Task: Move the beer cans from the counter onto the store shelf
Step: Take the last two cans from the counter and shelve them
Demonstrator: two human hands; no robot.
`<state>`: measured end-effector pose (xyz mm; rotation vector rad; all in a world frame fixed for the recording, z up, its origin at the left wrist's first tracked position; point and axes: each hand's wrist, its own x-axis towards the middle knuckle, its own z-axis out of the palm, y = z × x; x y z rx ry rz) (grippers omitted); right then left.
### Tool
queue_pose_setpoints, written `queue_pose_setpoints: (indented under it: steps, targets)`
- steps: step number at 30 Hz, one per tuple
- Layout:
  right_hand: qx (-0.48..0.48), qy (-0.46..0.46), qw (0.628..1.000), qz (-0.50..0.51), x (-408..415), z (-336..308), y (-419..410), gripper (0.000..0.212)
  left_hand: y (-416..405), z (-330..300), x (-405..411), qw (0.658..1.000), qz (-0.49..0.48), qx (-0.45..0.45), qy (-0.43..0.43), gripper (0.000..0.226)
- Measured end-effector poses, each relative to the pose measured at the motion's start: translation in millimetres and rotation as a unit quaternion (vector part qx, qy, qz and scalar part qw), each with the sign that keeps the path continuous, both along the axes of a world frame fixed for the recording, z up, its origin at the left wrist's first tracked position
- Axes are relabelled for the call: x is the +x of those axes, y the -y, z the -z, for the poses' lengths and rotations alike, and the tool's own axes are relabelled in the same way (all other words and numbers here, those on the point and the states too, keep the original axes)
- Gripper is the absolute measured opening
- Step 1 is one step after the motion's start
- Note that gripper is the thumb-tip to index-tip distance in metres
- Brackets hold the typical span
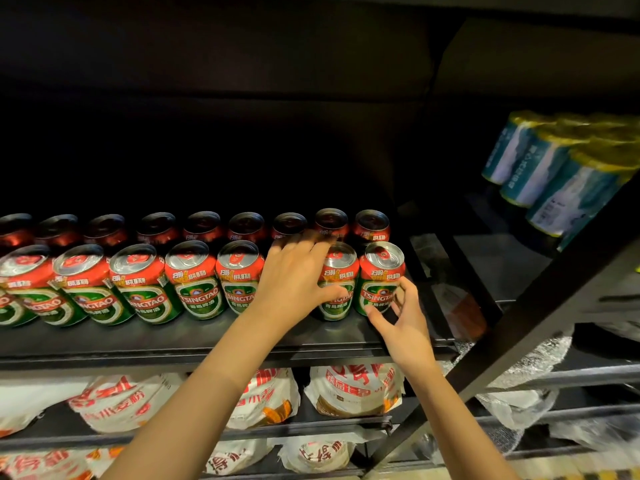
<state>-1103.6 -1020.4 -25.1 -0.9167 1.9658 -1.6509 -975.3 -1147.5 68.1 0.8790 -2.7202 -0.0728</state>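
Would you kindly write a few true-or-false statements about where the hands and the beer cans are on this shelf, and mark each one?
1. The left hand grips a front-row can. True.
2. The right hand is wrapped round a teal can. False: its fingers are at the rightmost front-row can, a red and green one; the teal cans stand untouched farther right.
3. The beer cans on the shelf stand in two rows, front and back. True.
4. The cans lie on their sides. False: they stand upright, tops showing.
5. White printed bags lie on the level below. True.
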Motion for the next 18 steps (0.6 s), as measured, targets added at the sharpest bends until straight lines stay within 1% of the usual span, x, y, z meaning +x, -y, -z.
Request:
queue_pose_setpoints:
  steps: [4,8,18]
  targets:
    - [0.023,-0.014,1.0,0.002,1.1,2.0,1.6,0.062,-0.6,0.6,-0.8,1.0,-0.002,-0.009,-0.007,0.068]
    - [0.019,-0.034,0.999,0.014,-0.5,5.8,2.9,0.063,-0.9,2.5,-1.7,1.0,-0.008,-0.017,-0.007,0.068]
    - [0.023,-0.025,0.999,0.012,0.3,-0.4,4.8,0.064,-1.9,4.0,-4.9,0.999,-0.027,-0.043,-0.002,0.061]
